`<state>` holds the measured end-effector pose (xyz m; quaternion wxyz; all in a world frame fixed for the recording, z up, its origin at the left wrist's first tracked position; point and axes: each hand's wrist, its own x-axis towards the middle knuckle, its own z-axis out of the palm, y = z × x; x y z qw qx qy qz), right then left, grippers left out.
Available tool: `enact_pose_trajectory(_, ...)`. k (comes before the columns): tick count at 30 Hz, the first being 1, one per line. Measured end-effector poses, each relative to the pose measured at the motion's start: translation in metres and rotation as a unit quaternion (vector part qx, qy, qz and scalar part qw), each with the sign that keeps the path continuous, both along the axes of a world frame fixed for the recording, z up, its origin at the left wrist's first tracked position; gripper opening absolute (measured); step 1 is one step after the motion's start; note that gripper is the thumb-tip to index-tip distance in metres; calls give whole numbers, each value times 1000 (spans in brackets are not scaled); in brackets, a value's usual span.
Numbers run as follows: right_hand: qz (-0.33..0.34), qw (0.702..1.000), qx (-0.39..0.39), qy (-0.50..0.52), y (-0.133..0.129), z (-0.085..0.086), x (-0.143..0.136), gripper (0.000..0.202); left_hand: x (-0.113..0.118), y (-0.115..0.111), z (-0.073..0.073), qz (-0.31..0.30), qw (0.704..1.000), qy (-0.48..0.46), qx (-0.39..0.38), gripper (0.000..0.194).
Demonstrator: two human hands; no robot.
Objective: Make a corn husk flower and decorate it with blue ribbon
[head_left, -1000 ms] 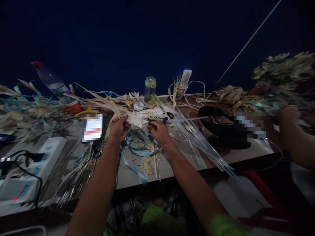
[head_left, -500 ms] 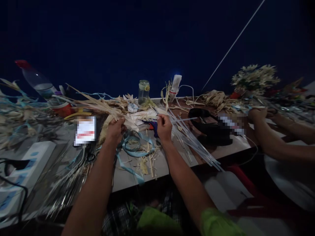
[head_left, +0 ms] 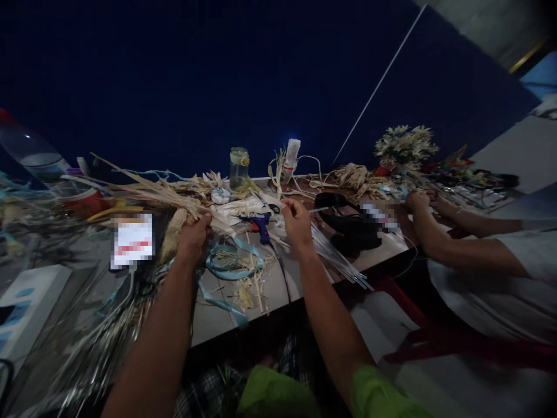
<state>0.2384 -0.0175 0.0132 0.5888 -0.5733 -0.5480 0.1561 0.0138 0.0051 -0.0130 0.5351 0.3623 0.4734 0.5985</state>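
My left hand [head_left: 194, 241] is closed, thumb and fingers pinching a pale dried husk [head_left: 223, 225] beside a heap of similar strips. My right hand [head_left: 298, 223] is also closed in a pinch, at the end of a thin pale strip [head_left: 275, 201]; its fingertips partly hide their hold. Between the hands lies a blue glue gun [head_left: 263, 226] with a red trigger, its black cord running toward the table's front edge. Nearer me are a loosely coiled light-blue ribbon [head_left: 235, 273] and husk scraps [head_left: 244, 294]. Clear glue sticks [head_left: 337, 255] lie beside my right wrist.
At the back stand a lidded jar [head_left: 239, 169] and a white-flowered plant [head_left: 404, 148]. A lit phone [head_left: 131, 241] and a white power strip [head_left: 37, 302] lie left. To the right are a black object [head_left: 352, 223] and a co-worker's hands [head_left: 420, 201].
The view has swung right, so the table's things appear farther left. My hands have moved apart, the right one away from the glue gun, which now shows fully.
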Motion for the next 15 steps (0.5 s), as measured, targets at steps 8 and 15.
enact_pose_trajectory(8,0,983,-129,-133,-14,-15,45,21,7,6,-5,19,999,-45,-11,24)
enact_pose_trajectory(15,70,973,-155,-158,-12,-16,30,21,7,7,-5,12,999,-42,-7,23)
